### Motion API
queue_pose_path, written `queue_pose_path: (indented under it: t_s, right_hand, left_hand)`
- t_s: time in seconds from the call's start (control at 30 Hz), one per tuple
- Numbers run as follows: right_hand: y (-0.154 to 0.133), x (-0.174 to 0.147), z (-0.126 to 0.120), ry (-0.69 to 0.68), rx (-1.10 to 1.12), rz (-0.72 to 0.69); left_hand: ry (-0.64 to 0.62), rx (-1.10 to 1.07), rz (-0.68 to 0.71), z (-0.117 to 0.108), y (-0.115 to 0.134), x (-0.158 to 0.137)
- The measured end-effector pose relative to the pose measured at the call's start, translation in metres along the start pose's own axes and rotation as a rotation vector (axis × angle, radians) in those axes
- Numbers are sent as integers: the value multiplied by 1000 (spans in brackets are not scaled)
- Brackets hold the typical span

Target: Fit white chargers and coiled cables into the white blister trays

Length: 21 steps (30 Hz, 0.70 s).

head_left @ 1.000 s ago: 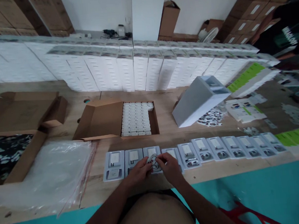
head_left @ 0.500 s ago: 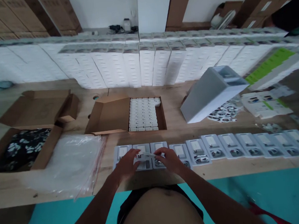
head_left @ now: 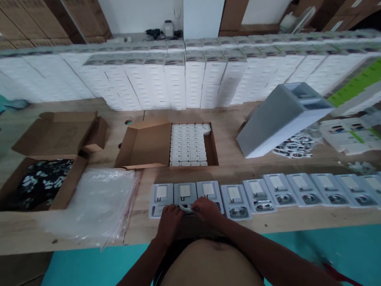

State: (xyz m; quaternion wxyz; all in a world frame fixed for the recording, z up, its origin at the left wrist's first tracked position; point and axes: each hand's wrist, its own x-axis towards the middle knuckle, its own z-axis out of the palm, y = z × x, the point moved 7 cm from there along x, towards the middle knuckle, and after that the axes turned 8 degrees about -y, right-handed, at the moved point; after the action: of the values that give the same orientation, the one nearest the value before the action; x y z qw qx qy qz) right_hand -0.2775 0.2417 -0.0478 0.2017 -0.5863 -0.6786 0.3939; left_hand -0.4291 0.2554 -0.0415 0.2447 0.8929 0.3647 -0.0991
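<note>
My left hand (head_left: 170,222) and my right hand (head_left: 208,211) meet at the lower compartment of a grey tray (head_left: 177,201), the second from the left in the row. Between their closed fingers is a coiled white cable (head_left: 186,208). A white charger (head_left: 185,190) lies in the upper part of that tray. Left of it is another tray (head_left: 152,211) holding a charger (head_left: 162,192); the one to the right (head_left: 216,187) is partly covered by my right hand. Farther right, trays carry a charger (head_left: 234,193) above a coiled cable (head_left: 238,212).
Behind the row stands a carton (head_left: 214,154) of white chargers. To the left lie clear plastic bags (head_left: 101,191) and a carton (head_left: 60,201) with dark patterned contents. A leaning stack of grey trays (head_left: 268,120), loose cables (head_left: 294,146) and a wall of white boxes (head_left: 175,82) fill the back.
Both hands have come down and nearer the table edge, bringing the cable from above the trays to the second tray's lower compartment. The view has shifted slightly.
</note>
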Motion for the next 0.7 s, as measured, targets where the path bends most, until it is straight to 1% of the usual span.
queue_pose_path:
  t_s: [0.03,0.1,0.17,0.23,0.27,0.33,0.4,0.47,0.57,0.7]
  right_hand:
    - [3,0,0,15,-8,15]
    - [14,-1,-8,97,30,99]
    - [24,-2,-18,168,72,176]
    - [28,-4,-26,201,90,199]
    - [26,-4,-28,202,75,175]
    - [19,-5,-28,183,9,82]
    - [7,-5,-20,127,-124,-52]
    - [-3,-3,-6,49,-291,-168]
    - [-7,2,14,-34,-447,-267]
    - [-6,7,31,-97,-502,-354]
  left_hand:
    - [18,-21,-18,-1,-2,-1]
    - [49,-55,-48,-5,-4,0]
    - [34,-50,-50,-5,-2,3]
    - [-3,-8,-32,-3,1,8]
    - [-15,19,-18,-1,2,9]
    - [-11,69,5,2,3,12]
    - [20,104,13,3,2,12]
    - [55,113,9,3,-1,11]
    - [96,57,35,5,-7,5]
    - [198,-83,80,2,-15,-8]
